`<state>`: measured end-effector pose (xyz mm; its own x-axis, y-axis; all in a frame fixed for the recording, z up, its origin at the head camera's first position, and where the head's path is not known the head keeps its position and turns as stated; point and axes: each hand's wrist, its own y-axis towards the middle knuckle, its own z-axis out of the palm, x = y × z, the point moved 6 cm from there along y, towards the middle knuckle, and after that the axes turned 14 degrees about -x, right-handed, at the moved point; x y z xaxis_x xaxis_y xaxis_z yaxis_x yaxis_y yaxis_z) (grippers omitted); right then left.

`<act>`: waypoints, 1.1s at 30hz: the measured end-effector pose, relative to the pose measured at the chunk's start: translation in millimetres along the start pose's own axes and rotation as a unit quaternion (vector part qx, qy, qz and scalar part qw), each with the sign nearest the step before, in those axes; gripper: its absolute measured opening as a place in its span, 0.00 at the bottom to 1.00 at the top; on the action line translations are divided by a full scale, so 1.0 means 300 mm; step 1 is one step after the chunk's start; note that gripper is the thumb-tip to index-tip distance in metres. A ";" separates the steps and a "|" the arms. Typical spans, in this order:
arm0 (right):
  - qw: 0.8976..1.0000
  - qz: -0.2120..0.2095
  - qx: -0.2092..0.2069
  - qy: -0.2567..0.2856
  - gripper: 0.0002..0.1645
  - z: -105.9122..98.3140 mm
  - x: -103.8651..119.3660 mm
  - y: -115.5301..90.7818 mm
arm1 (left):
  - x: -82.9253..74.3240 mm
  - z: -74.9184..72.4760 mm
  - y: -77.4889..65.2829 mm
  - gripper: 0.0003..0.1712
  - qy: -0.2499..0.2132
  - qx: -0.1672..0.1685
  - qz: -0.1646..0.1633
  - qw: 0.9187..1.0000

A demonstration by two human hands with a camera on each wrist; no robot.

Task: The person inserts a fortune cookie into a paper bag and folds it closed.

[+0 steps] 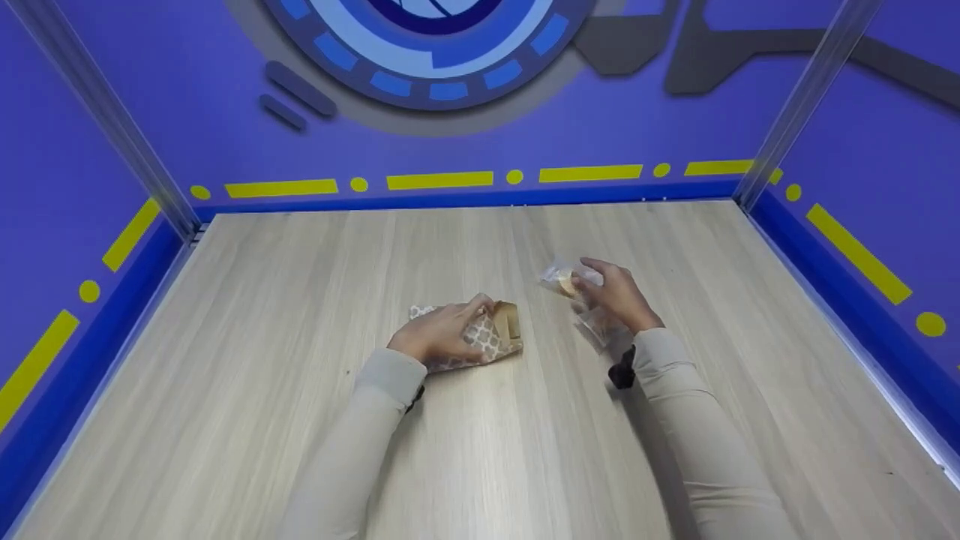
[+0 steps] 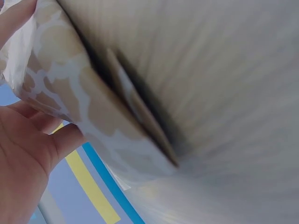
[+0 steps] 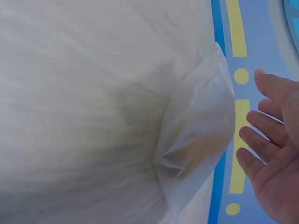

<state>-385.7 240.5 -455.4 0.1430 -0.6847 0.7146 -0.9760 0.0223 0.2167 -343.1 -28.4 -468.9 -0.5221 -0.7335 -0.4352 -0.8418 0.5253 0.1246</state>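
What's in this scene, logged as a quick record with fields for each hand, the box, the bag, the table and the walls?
Left hand: grips the box
Right hand: fingers relaxed, beside the bag; contact unclear
Box: brown-and-white pattern, end toward right hand open
Bag: clear plastic, something yellowish inside, apart from box
Table: pale wood grain
Walls: purple, yellow dashes and dots

The left hand (image 2: 23, 161) grips a tan-and-white box (image 2: 70, 70), a flap (image 2: 135, 103) jutting on the side away from the palm. Table (image 2: 224, 93) spreads beyond the box; a yellow stripe (image 2: 91, 186) and blue band (image 2: 113, 184) show beside the fingers.
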 end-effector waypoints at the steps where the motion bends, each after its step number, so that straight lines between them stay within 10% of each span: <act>1: 1.000 0.007 0.003 0.002 0.33 0.001 -0.007 0.001 | 0.000 0.000 0.000 0.41 0.001 0.001 -0.001 1.000; 14: 0.995 0.069 0.061 0.035 0.36 0.014 -0.072 -0.008 | 0.002 0.003 0.002 0.42 0.009 0.005 0.002 1.000; 33: 0.995 0.049 0.081 -0.002 0.26 0.046 -0.070 -0.013 | 0.007 0.009 0.006 0.42 -0.008 0.000 0.005 1.000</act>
<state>-387.1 244.8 -480.3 0.0455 -0.6882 0.7241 -0.9990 -0.0288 0.0354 -345.2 -27.9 -472.0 -0.5284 -0.7216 -0.4473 -0.8364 0.5328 0.1285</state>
